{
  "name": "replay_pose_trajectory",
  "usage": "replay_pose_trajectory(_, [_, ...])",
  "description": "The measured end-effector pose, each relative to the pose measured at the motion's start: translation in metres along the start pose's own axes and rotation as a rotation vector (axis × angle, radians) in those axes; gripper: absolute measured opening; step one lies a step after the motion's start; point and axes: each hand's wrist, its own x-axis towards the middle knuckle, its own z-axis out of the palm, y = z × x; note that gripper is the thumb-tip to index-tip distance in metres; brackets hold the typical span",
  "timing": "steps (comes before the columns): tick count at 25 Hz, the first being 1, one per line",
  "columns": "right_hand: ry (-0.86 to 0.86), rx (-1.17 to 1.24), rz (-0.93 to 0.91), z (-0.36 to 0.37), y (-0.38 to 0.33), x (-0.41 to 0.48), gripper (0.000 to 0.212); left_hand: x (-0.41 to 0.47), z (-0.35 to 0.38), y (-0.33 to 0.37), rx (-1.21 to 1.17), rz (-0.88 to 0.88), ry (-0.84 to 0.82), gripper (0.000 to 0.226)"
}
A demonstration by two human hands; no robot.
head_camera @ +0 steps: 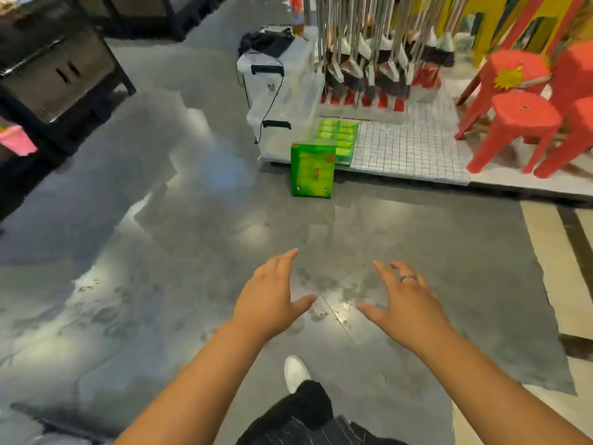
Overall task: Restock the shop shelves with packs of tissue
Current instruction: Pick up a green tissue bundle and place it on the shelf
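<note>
A green pack of tissue (313,170) stands upright on the grey floor, leaning against the edge of a low white display platform (407,149). Behind it, more green tissue packs (340,136) lie flat on the platform. My left hand (272,298) and my right hand (406,301) are stretched out in front of me, palms down, fingers spread, holding nothing. Both hands are well short of the standing pack, with bare floor between.
Clear plastic storage boxes (282,91) are stacked left of the packs. Brooms and mops (378,65) hang behind. Red plastic stools (519,123) stand on the platform at right. A dark metal rack (57,69) is at far left. My white shoe (296,372) is below.
</note>
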Motion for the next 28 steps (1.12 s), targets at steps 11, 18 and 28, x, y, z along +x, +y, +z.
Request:
replay_pose_trajectory(11, [-0.012,0.135,0.058,-0.069,-0.029,0.373,0.086,0.378,-0.084,-0.062,0.021,0.035,-0.091,0.085])
replay_pose_trajectory(18, [-0.112,0.182,0.030,-0.110,-0.015,0.630,0.088,0.619,-0.095,-0.081,-0.016,-0.056,-0.169,0.083])
replay_pose_trajectory(28, [-0.211,0.241,0.191,-0.041,-0.005,0.911,0.095,0.922,-0.004,-0.186,0.085,0.011,-0.395,0.084])
